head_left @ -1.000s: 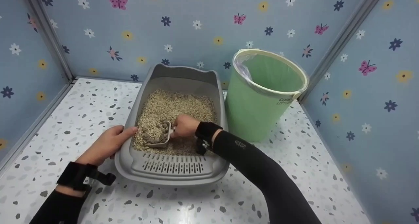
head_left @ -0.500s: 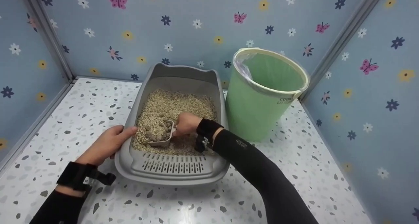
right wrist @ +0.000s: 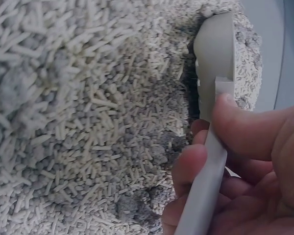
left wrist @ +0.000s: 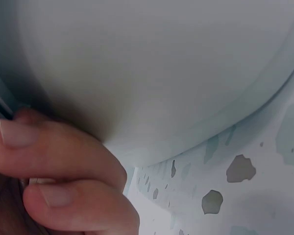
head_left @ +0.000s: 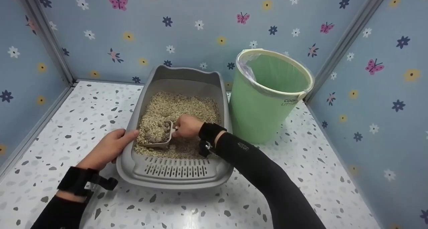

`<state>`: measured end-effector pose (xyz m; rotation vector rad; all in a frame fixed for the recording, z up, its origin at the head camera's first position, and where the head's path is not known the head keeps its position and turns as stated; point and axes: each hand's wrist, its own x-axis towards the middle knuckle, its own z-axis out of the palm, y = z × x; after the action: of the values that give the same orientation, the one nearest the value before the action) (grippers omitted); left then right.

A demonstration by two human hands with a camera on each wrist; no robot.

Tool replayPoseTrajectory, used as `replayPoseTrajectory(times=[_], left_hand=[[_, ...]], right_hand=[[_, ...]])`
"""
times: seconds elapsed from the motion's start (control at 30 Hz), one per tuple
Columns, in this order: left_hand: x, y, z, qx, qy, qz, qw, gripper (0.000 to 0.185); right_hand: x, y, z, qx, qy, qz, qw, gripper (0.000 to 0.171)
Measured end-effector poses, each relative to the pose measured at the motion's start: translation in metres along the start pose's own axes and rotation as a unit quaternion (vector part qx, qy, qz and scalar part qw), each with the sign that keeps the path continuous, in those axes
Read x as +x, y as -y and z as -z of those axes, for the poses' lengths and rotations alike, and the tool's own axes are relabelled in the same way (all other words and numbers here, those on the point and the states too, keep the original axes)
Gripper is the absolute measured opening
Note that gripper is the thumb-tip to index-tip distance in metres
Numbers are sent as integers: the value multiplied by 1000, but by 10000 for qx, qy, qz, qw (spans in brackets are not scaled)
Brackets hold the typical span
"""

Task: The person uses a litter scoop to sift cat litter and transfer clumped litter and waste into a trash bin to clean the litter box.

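Observation:
My right hand (head_left: 188, 126) grips the handle of a light grey litter scoop (right wrist: 215, 44), thumb along the top and fingers wrapped beneath it. The scoop's head is sunk in tan pellet litter (head_left: 187, 105) near the front left of a grey litter box (head_left: 184, 183). Pellets and greyish clumps (head_left: 168, 127) fill the scoop. On the box's left side, my left hand (head_left: 108, 147) holds the rim, with the thumb on top. In the left wrist view its fingers (left wrist: 59, 152) are curled against the box's outer wall.
Right beside the box stands a tall green bin (head_left: 260, 115) lined with a clear bag. Blue flower-patterned walls (head_left: 200, 8) enclose the back and both sides. The speckled white surface (head_left: 93, 112) runs under everything.
The scoop shifted slightly right, then back left through the litter with my right hand. My left hand has stayed on the box's rim.

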<state>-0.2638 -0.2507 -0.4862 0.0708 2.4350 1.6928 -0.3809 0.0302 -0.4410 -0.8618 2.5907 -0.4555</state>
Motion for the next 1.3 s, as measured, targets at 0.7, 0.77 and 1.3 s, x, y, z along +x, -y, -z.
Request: replayPoseTrajectory(times=[0.7, 0.77, 1.3], left_hand=[[-1, 0, -1, -67, -10, 81, 9999, 63], [0, -2, -1, -60, 8, 65, 10000, 64], [0, 0, -1, -92, -19, 34, 10000, 62]], right_hand=[[-8, -3, 10, 913, -199, 50, 9956, 49], [-11, -4, 12, 992, -212, -5, 9948, 44], [-23, -3, 26, 1646, -685, -299, 9835, 29]])
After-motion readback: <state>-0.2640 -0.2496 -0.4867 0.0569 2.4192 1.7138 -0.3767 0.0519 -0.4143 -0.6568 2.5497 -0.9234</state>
